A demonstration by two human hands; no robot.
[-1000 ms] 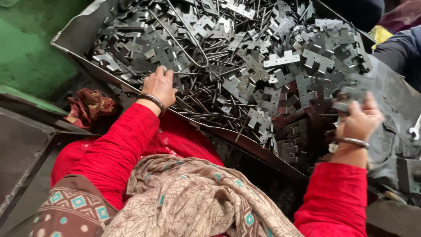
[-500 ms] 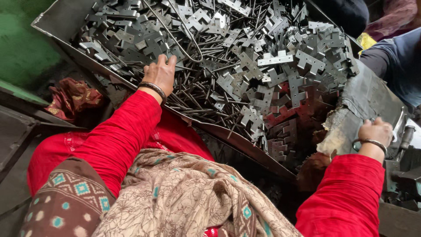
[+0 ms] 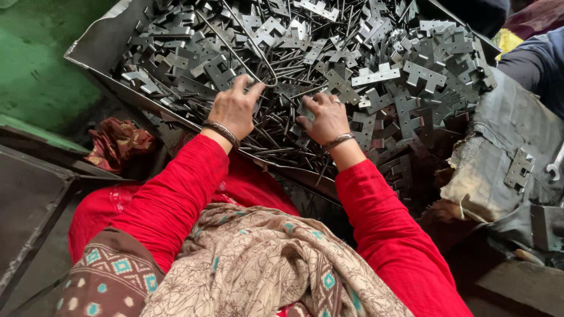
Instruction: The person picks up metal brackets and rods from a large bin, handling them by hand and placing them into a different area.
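Observation:
A large metal tray is heaped with grey stamped hinge plates and thin steel pins. My left hand rests on the pile near the tray's front edge, fingers spread over pins and plates, beside a bent wire loop. My right hand lies close beside it, fingers curled down into the pins; whether it grips any is hidden. Both arms wear red sleeves and metal bangles.
A worn padded block with one hinge plate on it sits at the right, a wrench end beside it. Another person's dark sleeve is at the upper right. A crumpled patterned cloth lies left, below the green wall.
My right hand has come from the padded block at the far right to the middle of the pile, next to my left hand. The left hand has shifted slightly right.

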